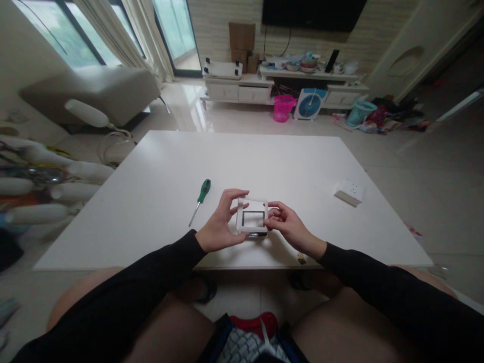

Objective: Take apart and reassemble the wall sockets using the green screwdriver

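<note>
Between my two hands, just above the table near its front edge, is a white square frame (252,205) with a dark-edged rectangular opening. My left hand (223,227) wraps its left side, thumb at the lower edge and fingers at the top. On the right edge, the curled fingers and thumb of my right hand (289,226) grip the same frame. Something dark and shiny shows beneath its lower edge, too small to make out. To the left lies a screwdriver (204,190) with a green handle, its shaft pointing toward me.
A white socket box (351,192) sits at the right of the white table (242,156). Near the front edge is a small yellow figure sticker (301,258). Beyond the table are a pink basket (283,108), a blue fan (310,104) and a low cabinet (225,91).
</note>
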Demonstrator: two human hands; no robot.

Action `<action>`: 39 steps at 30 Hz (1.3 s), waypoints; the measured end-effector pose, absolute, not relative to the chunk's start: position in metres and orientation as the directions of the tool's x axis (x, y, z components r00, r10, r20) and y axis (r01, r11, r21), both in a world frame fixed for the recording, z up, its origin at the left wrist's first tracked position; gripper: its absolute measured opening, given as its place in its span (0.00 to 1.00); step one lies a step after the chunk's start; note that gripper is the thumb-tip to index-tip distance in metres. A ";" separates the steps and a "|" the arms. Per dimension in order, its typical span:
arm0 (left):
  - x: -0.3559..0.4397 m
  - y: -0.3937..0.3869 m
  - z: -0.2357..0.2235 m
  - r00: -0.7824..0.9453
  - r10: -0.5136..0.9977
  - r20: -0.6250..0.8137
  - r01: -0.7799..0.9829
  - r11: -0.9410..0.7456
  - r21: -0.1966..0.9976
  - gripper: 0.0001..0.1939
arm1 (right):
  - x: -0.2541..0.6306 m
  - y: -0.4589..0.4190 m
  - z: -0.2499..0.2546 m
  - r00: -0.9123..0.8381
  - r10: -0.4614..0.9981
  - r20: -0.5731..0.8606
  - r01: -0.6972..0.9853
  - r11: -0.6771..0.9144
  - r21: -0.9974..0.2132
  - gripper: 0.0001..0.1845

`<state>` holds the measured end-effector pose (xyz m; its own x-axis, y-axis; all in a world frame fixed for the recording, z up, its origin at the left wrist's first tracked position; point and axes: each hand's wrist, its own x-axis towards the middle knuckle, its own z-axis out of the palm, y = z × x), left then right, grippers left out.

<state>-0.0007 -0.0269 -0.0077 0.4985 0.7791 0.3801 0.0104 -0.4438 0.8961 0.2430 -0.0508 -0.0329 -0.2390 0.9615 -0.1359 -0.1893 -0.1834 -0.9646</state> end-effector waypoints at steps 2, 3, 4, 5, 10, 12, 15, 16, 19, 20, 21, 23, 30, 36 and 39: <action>0.001 -0.027 -0.009 0.498 0.792 0.352 0.021 -0.416 0.909 0.45 | 0.246 -0.048 -0.031 -0.241 0.961 -0.131 -0.173 -0.176 -0.969 0.23; 0.002 -0.027 -0.009 0.496 0.804 0.327 0.019 -0.387 0.922 0.45 | 0.247 -0.047 -0.030 -0.241 0.963 -0.125 -0.164 -0.167 -0.972 0.22; 0.003 -0.027 -0.008 0.491 0.819 0.297 0.008 -0.345 0.939 0.46 | 0.249 -0.046 -0.028 -0.235 0.965 -0.118 -0.157 -0.157 -0.975 0.20; 0.004 -0.027 -0.008 0.483 0.836 0.261 -0.011 -0.293 0.956 0.45 | 0.250 -0.045 -0.027 -0.226 0.968 -0.113 -0.152 -0.150 -0.977 0.20; 0.008 -0.021 -0.006 0.418 0.906 0.059 -0.104 -0.017 0.994 0.34 | 0.255 -0.044 -0.026 -0.188 0.977 -0.101 -0.149 -0.130 -0.980 0.20; 0.007 -0.017 -0.008 0.430 0.903 -0.027 -0.103 0.079 0.992 0.28 | 0.258 -0.044 -0.025 -0.195 0.976 -0.101 -0.136 -0.129 -0.982 0.19; 0.008 -0.016 -0.013 0.495 0.858 -0.136 -0.079 0.201 0.976 0.24 | 0.262 -0.044 -0.020 -0.230 0.968 -0.102 -0.080 -0.123 -0.989 0.18; 0.008 -0.016 -0.014 0.523 0.836 -0.166 -0.060 0.230 0.971 0.23 | 0.263 -0.044 -0.019 -0.250 0.963 -0.101 -0.056 -0.118 -0.991 0.17; 0.012 -0.019 -0.017 0.603 0.758 -0.250 0.013 0.303 0.953 0.21 | 0.265 -0.043 -0.015 -0.294 0.952 -0.087 0.021 -0.084 -0.996 0.16; 0.013 -0.020 -0.017 0.611 0.744 -0.270 0.021 0.326 0.945 0.20 | 0.265 -0.043 -0.015 -0.280 0.957 -0.070 0.051 -0.058 -0.997 0.16; 0.014 -0.021 -0.018 0.602 0.746 -0.285 0.010 0.350 0.937 0.20 | 0.265 -0.043 -0.016 -0.248 0.968 -0.045 0.085 -0.025 -0.996 0.16; 0.016 -0.023 -0.019 0.541 0.783 -0.306 -0.049 0.393 0.918 0.19 | 0.264 -0.043 -0.020 -0.154 0.988 0.019 0.155 0.043 -0.987 0.18; 0.017 -0.025 -0.024 0.439 0.838 -0.324 -0.081 0.396 0.915 0.21 | 0.261 -0.045 -0.029 -0.129 0.984 0.124 0.171 0.145 -0.974 0.22; 0.018 -0.027 -0.019 0.474 0.836 -0.277 -0.017 0.323 0.946 0.20 | 0.263 -0.044 -0.028 -0.117 0.978 0.172 0.182 0.191 -0.965 0.17; 0.015 -0.023 -0.012 0.475 0.845 -0.245 -0.047 0.303 0.952 0.23 | 0.264 -0.041 -0.026 -0.176 0.965 0.193 0.271 0.236 -0.933 0.12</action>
